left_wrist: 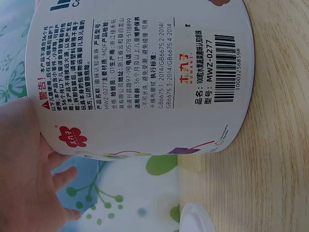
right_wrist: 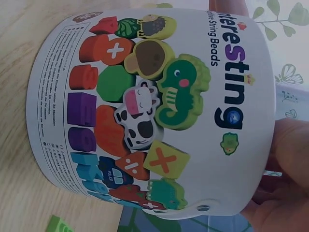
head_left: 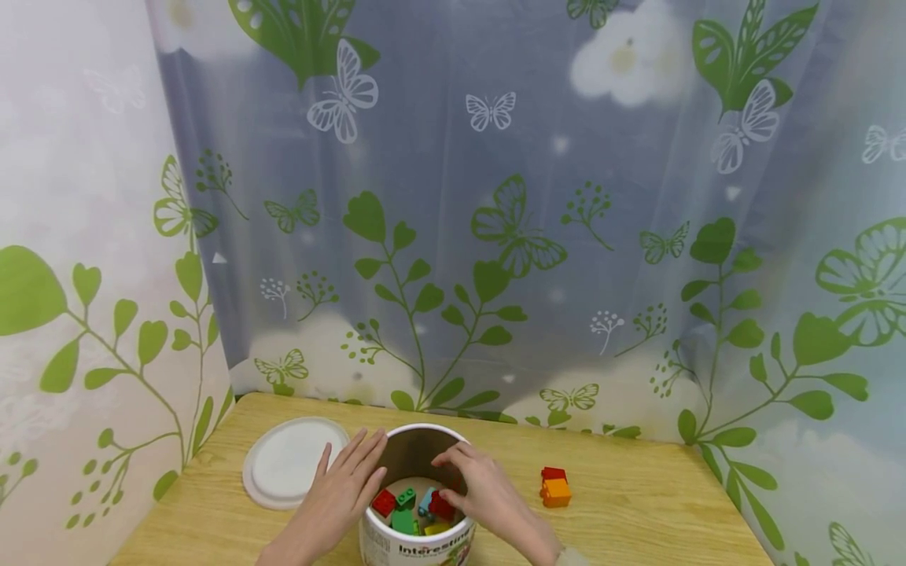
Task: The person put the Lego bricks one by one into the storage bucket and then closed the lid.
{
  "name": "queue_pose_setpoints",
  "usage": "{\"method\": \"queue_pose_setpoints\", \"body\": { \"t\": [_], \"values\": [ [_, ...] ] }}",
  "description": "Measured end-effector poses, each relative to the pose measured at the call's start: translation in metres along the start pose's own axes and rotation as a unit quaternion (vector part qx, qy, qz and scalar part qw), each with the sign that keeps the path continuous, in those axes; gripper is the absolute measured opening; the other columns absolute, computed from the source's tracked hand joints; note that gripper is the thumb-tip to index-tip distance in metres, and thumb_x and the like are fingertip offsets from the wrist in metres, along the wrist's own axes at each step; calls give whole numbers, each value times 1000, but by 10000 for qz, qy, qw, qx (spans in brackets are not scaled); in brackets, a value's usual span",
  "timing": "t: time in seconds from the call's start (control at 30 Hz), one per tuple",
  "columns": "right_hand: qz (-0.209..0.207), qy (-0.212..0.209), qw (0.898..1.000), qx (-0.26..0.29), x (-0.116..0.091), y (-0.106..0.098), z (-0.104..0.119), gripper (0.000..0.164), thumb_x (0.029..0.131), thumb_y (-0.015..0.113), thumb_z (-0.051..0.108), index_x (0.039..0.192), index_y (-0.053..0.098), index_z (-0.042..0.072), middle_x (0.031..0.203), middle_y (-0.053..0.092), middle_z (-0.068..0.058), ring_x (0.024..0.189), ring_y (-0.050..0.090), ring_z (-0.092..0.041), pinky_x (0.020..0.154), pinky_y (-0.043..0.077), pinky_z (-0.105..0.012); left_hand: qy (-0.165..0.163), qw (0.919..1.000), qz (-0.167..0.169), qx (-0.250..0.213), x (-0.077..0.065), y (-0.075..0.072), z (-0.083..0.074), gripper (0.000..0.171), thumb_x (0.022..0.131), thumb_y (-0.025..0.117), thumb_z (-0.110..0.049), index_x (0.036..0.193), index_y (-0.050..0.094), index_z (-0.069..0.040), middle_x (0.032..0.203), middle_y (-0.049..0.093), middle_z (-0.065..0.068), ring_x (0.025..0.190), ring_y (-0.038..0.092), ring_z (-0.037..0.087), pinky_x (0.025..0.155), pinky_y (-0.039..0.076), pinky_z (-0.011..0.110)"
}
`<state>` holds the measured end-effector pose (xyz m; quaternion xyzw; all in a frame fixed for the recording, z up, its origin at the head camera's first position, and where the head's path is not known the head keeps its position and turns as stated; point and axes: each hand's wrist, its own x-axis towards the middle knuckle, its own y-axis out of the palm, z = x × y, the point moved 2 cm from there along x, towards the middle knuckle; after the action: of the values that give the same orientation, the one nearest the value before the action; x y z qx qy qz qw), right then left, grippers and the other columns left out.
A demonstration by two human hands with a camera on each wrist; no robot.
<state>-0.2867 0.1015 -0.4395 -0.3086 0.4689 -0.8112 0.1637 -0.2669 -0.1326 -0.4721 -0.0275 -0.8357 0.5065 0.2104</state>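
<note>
A round white bucket (head_left: 375, 546) with "Interesting" printed on its front stands on the table, its mouth facing up. On its floor lie several toy building blocks: a red block (head_left: 384, 503), a green block (head_left: 403, 521), a light blue block (head_left: 426, 501) and a dark red block (head_left: 442, 505). My left hand (head_left: 340, 491) is at the left rim, fingers extended and nothing gripped. Over the right rim reaches my right hand (head_left: 488, 491), thumb and fingers spread apart above the blocks. Its thumb tip overlaps the dark red block in the head view.
A round white lid (head_left: 293, 460) lies on the wooden table (head_left: 623, 511), left of the bucket. To the right, an orange block (head_left: 555, 493) sits against a red block (head_left: 554, 473). A green block (right_wrist: 59, 224) shows low in the right wrist view. Behind hangs a patterned curtain (head_left: 439, 196).
</note>
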Motion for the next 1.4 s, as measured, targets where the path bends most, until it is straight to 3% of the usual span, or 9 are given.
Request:
{"method": "queue_pose_setpoints", "body": {
  "t": [0.13, 0.27, 0.37, 0.5, 0.73, 0.97, 1.27, 1.4],
  "values": [
    [-287, 128, 9986, 423, -1, -2, -2, 27, 89, 79, 9, 114, 71, 12, 115, 67, -2, 104, 68, -23, 88, 58, -37, 37, 10000, -74, 27, -1, 0, 0, 53, 109, 43, -41, 154, 46, -14, 160, 42, 1, 151, 30, 28, 118, 14, 69],
    [-1023, 190, 9909, 850, -1, -9, -5, 25, 88, 77, 4, 112, 72, 10, 110, 69, -3, 100, 69, -26, 86, 59, -40, 38, 9999, -102, 9, 0, 0, -1, 52, 109, 45, -39, 154, 47, -14, 159, 43, 1, 151, 30, 29, 118, 14, 69],
    [-1533, 246, 9834, 939, -2, -17, -9, 26, 86, 79, 2, 110, 73, 9, 106, 71, -5, 95, 70, -26, 83, 60, -40, 16, 10000, -68, 3, 0, 0, 0, 52, 109, 44, -39, 154, 47, -14, 159, 42, 1, 151, 30, 29, 118, 14, 69],
    [-1857, 405, 9780, 861, -5, -25, -14, 29, 85, 80, 1, 112, 74, 10, 106, 72, -3, 93, 70, -26, 83, 60, -38, -6, 10000, -30, 14, 0, 0, 0, 53, 109, 42, -42, 154, 46, -15, 160, 42, 0, 151, 29, 28, 118, 14, 69],
    [-2127, 729, 9716, 737, -14, -31, -32, 35, 84, 82, 2, 116, 74, 14, 108, 72, 1, 97, 70, -23, 84, 60, -37, 6, 10000, -11, -26, 0, 1, 0, 53, 109, 42, -42, 155, 46, -15, 160, 41, 0, 152, 29, 28, 118, 13, 69],
    [-2451, 764, 9652, 503, -26, -33, -63, 36, 82, 82, 0, 116, 73, 9, 108, 72, -4, 97, 69, -24, 83, 60, -44, 0, 10000, -20, -9, 0, 0, 0, 53, 109, 42, -42, 154, 46, -14, 160, 41, 0, 152, 29, 28, 118, 13, 69],
    [-2202, 1345, 9653, 404, -48, -36, -106, 39, 86, 81, 4, 123, 72, 13, 116, 71, -5, 104, 67, -28, 87, 58, -44, 23, 10000, -36, -42, 0, 0, 0, 53, 109, 43, -41, 154, 46, -14, 160, 41, 0, 152, 28, 27, 118, 12, 69],
    [-2155, 1376, 9661, 345, -57, -34, -123, 39, 83, 82, 3, 121, 73, 10, 115, 72, -6, 102, 68, -30, 84, 59, -47, 7, 10000, -27, -14, 0, 0, 0, 53, 109, 42, -42, 155, 46, -15, 160, 41, -1, 152, 28, 27, 118, 13, 69]
  ]
}}
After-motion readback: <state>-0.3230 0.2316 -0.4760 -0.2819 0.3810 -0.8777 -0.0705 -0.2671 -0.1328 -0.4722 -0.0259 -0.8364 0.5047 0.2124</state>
